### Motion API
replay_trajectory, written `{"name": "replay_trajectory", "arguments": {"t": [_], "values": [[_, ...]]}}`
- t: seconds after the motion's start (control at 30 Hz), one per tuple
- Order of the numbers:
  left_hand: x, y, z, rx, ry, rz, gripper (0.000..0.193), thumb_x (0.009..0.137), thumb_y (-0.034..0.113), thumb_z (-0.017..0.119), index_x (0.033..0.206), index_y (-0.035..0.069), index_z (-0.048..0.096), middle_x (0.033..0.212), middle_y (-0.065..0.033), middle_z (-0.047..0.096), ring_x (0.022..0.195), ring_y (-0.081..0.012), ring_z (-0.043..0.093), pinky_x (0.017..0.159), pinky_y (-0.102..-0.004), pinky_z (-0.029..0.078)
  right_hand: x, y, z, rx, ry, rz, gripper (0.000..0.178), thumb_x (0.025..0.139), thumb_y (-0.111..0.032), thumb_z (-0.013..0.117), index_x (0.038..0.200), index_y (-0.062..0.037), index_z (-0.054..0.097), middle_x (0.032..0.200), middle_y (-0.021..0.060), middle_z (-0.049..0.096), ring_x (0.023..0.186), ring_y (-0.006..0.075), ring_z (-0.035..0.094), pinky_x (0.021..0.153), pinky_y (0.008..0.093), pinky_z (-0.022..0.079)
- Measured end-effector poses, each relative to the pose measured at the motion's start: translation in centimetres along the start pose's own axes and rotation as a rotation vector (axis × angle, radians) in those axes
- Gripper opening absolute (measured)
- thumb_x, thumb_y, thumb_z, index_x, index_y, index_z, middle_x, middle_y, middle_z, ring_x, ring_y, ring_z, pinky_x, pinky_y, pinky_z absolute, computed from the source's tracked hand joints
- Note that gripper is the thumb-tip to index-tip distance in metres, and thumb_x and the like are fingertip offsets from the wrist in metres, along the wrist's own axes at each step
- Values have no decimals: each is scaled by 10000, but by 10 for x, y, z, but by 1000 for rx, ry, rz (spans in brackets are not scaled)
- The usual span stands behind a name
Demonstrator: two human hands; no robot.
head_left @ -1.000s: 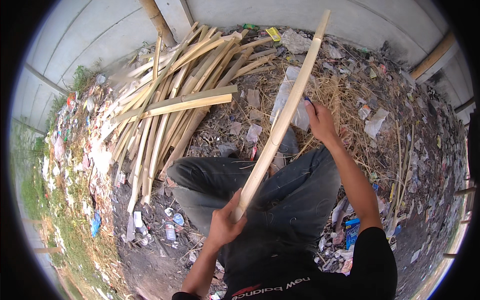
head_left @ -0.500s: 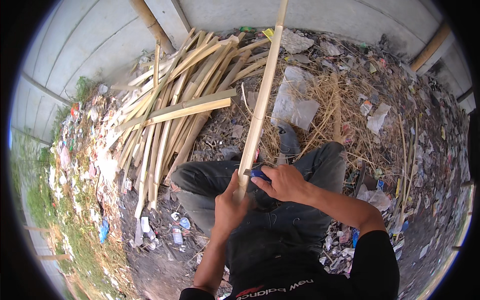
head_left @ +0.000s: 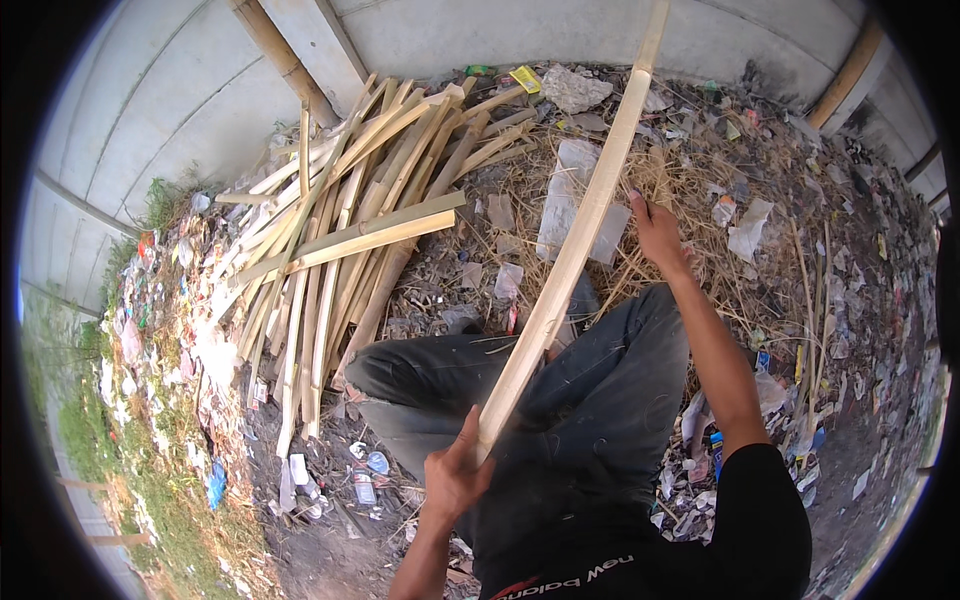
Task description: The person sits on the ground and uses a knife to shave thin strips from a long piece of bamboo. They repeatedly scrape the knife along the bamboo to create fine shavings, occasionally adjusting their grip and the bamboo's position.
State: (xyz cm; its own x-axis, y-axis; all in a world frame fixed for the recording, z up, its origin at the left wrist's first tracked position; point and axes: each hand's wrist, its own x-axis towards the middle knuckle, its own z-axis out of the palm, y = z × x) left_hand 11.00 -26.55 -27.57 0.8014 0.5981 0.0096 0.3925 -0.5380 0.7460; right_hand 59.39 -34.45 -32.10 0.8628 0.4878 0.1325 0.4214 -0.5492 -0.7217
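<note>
A long, pale bamboo strip (head_left: 575, 255) slants from my lap up toward the wall. My left hand (head_left: 457, 478) is closed around its lower end, with the thumb lying along it. Beside the strip's upper half, my right hand (head_left: 660, 238) is curled, apart from the strip. It had a blue-handled knife in it a moment ago; now the fingers hide the handle, and only a small dark tip shows at the fingertips. My crossed legs in dark trousers (head_left: 620, 360) lie under the strip.
A heap of split bamboo strips (head_left: 370, 215) lies ahead to the left. Litter and dry straw (head_left: 655, 180) cover the ground, with a pale flat sheet (head_left: 567, 185) partly behind the strip. A grey panel wall (head_left: 480, 35) and bamboo posts (head_left: 285, 60) stand at the back.
My right hand has moved from the strip's lower end forward and right, away from my lap. The strip's far end has swung right, and my left hand is slightly lower.
</note>
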Motion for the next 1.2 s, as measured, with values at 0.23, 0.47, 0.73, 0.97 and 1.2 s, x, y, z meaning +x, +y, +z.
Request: {"name": "replay_trajectory", "arguments": {"t": [0.23, 0.47, 0.73, 0.97, 1.2], "values": [[24, 15, 2, 21, 10, -93, 828, 775, 15, 722, 1572, 56, 502, 934, -280, 757, 895, -420, 767, 763, -425, 609, -94, -51, 11, 150, -230, -177, 535, 1078, -464, 557, 880, 24, 655, 639, 192, 600, 600, 370, 619, 594, 467, 450], [43, 22, 4, 63, 65, -138, 815, 782, 21, 705, 1571, 52, 500, 925, -288, 754, 878, -429, 767, 757, -437, 611, -166, -93, 27, -4, -499, -499, 494, 1054, -501, 571, 981, -30, 703, 624, 192, 662, 614, 438, 679, 598, 532, 530], [25, 9, 5, 123, -14, -137, 833, 779, 39, 706, 1580, 45, 477, 928, -297, 752, 854, -442, 761, 751, -469, 614, -131, -94, 27, -82, -449, -475, 547, 1035, -554, 590, 898, -47, 740, 633, 198, 674, 625, 436, 686, 592, 519, 545], [29, 8, -4, 52, -50, -85, 852, 783, 61, 708, 1596, 42, 451, 886, -297, 740, 814, -454, 753, 739, -470, 607, -107, -78, 43, -133, -254, -493, 570, 1054, -558, 556, 894, -36, 719, 658, 206, 674, 658, 452, 683, 615, 537, 539], [2, -9, -19, 106, -152, -57, 871, 803, 149, 760, 1609, 78, 437, 884, -281, 747, 773, -474, 734, 717, -514, 596, -43, -39, 31, -213, -211, -249, 618, 1071, -573, 516, 940, -7, 727, 704, 254, 671, 732, 473, 686, 707, 563, 531]]}}
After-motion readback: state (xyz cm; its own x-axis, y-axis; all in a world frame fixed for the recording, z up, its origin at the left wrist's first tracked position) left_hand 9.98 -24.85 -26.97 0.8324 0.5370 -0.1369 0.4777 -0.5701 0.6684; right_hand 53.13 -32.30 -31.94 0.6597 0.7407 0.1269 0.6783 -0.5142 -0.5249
